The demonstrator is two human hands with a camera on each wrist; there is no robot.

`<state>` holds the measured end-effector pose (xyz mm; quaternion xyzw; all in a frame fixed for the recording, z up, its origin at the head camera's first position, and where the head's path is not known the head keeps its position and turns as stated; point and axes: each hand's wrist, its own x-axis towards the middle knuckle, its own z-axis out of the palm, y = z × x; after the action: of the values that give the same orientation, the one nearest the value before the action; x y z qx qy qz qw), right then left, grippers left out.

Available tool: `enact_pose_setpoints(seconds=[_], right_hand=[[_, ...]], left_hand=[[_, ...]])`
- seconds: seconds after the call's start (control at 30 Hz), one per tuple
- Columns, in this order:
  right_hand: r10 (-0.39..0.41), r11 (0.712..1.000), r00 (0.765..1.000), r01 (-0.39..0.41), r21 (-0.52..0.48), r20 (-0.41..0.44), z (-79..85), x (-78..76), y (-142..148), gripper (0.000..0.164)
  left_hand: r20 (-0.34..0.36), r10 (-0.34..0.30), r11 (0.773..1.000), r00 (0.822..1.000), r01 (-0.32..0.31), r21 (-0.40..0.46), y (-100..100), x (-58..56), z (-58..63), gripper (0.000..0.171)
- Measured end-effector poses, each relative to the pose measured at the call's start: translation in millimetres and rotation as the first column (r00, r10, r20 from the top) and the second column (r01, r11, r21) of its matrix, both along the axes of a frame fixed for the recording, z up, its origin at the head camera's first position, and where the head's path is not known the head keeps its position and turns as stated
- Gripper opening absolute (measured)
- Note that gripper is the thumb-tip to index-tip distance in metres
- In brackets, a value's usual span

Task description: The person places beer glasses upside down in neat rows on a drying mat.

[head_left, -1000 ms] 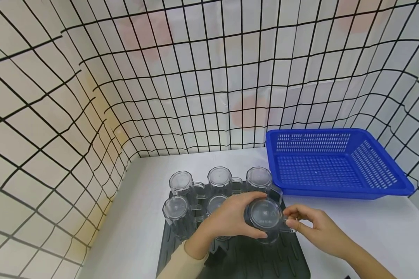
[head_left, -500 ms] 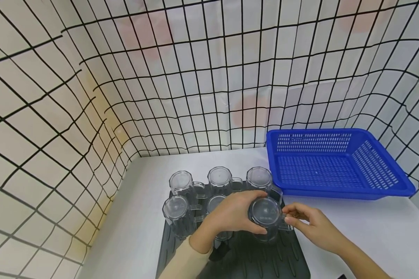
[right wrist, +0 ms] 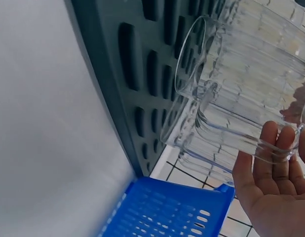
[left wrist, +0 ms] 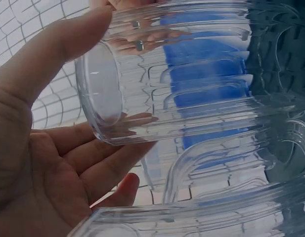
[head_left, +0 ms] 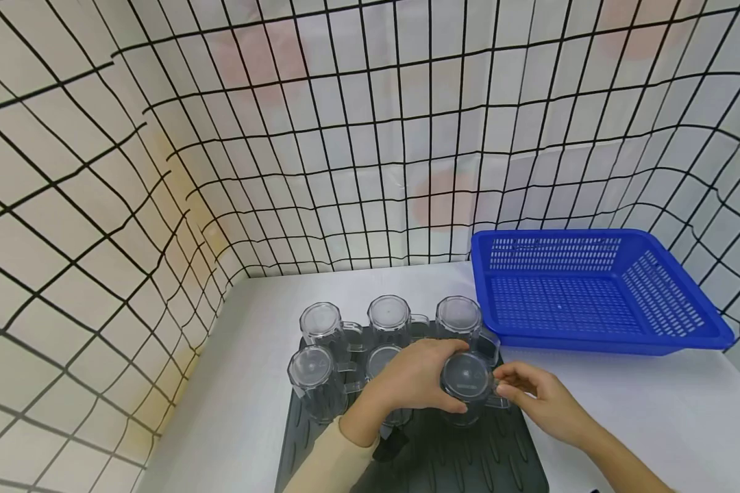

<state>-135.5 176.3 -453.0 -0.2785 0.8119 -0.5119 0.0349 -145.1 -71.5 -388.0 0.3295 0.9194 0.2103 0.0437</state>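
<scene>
An upside-down clear glass mug (head_left: 466, 378) is held over the front right of the dark ridged mat (head_left: 453, 455). My left hand (head_left: 414, 376) grips its body near the base, thumb in front and fingers behind. On the other side, my right hand (head_left: 545, 400) pinches the handle with thumb and fingertips. The right wrist view has the mug's rim (right wrist: 187, 59) close to the mat; whether it touches is unclear. Several more inverted mugs stand in two rows, including a front-left mug (head_left: 317, 383) and a middle one (head_left: 382, 357) partly hidden by my left hand.
A blue perforated basket (head_left: 598, 339) sits on the white table (head_left: 222, 411) at the back right, close to the mat's far corner. Black wire grid panels (head_left: 370, 164) enclose the back and sides. A back-right mug (head_left: 458, 316) stands just behind the held one.
The held mug has come down slightly and shifted a little left. My right hand has moved left with its handle. My left hand still grips the mug, and the standing mugs stay put.
</scene>
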Motion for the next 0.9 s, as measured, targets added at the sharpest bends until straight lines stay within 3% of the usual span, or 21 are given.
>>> enact_pose_setpoints(seconds=[0.47, 0.67, 0.9], right_hand=[[-0.134, 0.991, 0.990, 0.134, 0.003, -0.033, -5.7, 4.1, -1.7, 0.021], [-0.144, 0.990, 0.990, 0.144, -0.002, -0.007, -6.4, 3.9, -1.3, 0.023], [-0.103, 0.995, 0.993, 0.101, 0.026, 0.066, -3.5, 1.8, 1.0, 0.027]], left_hand=[[0.048, 0.044, 0.999, 0.998, -0.043, -0.006, 4.6, -4.2, -3.1, 0.082], [0.034, 0.049, 0.999, 0.998, -0.049, -0.005, 5.0, -2.9, -2.5, 0.082], [0.037, 0.050, 0.999, 0.998, -0.050, -0.002, 5.1, -1.8, -2.5, 0.082]])
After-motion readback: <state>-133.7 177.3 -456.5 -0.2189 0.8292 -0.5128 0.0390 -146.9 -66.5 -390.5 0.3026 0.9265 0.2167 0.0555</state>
